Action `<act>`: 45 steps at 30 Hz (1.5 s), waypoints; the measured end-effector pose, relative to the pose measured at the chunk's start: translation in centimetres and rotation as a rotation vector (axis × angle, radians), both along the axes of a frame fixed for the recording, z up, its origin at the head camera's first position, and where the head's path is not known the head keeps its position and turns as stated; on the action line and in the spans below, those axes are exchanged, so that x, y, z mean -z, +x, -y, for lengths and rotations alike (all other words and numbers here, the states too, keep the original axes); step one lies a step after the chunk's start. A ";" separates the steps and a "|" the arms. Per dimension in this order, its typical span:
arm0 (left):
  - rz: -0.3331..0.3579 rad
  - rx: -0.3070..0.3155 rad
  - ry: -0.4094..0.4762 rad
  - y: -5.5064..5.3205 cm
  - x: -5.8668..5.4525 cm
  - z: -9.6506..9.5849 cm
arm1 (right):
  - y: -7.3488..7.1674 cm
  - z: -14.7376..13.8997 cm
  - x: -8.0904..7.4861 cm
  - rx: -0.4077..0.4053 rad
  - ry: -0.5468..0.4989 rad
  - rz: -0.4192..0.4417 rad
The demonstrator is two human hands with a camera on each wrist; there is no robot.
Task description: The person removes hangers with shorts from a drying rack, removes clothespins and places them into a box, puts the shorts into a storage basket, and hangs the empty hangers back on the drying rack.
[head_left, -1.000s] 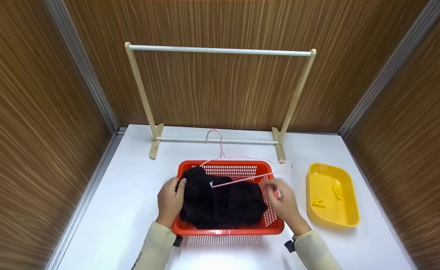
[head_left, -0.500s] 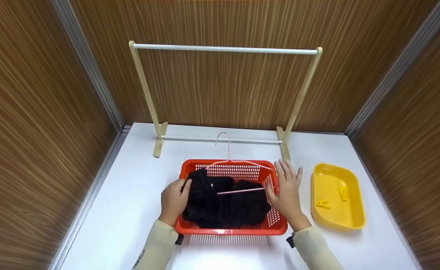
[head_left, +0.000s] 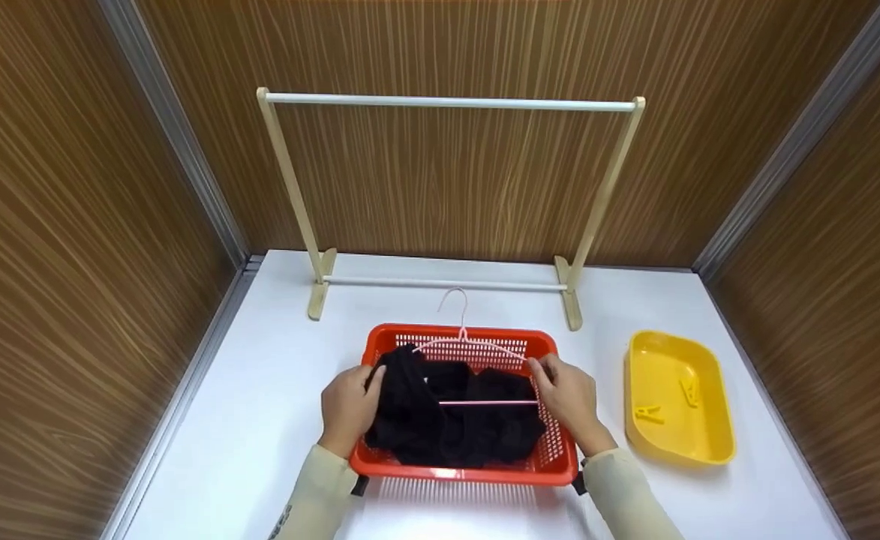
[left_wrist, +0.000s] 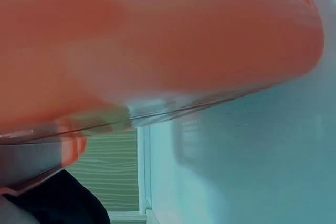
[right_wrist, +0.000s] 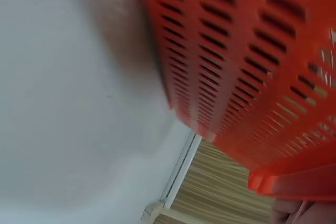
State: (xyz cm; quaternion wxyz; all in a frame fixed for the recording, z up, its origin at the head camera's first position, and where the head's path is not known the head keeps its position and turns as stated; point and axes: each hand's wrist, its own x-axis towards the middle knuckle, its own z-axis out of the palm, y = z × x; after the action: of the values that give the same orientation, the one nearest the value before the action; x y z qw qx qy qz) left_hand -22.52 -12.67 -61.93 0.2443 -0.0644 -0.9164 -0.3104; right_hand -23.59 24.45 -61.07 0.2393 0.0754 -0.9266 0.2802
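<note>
A black garment point(head_left: 417, 427) lies bunched in a red basket point(head_left: 470, 475). At its left side my left hand point(head_left: 348, 409) grips the cloth with the thumb on top. A pink hanger point(head_left: 488, 403) has its left end inside the garment, hidden by the cloth. Its hook points toward the rack. My right hand point(head_left: 569, 394) pinches the hanger's right end above the basket's right rim. Some black cloth point(left_wrist: 63, 203) shows low in the left wrist view. Fingers of the right hand show at the lower corner of the right wrist view, beside the slotted basket wall point(right_wrist: 210, 51).
Behind the basket stands a wooden rack with a white top bar point(head_left: 447, 101). To the right is a yellow tray point(head_left: 717, 442) with two yellow clothespins point(head_left: 648, 414) in it. Wood-patterned panels point(head_left: 447, 187) enclose the white table point(head_left: 244, 420).
The right hand went from loosely curled, to spread open by the hanger's right end, to pinching it. The hanger has swung level and come down nearer. The left hand keeps hold of the garment.
</note>
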 end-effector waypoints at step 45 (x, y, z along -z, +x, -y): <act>-0.025 -0.012 0.052 -0.3 -0.3 -0.5 | -2.1 -0.3 0.0 0.004 -0.025 0.009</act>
State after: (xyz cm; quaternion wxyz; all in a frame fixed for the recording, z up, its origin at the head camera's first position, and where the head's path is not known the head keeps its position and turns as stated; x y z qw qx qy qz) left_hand -22.85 -12.13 -61.59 0.2593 -0.0564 -0.9053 -0.3317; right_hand -25.68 24.78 -61.03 0.2367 0.0696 -0.9242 0.2915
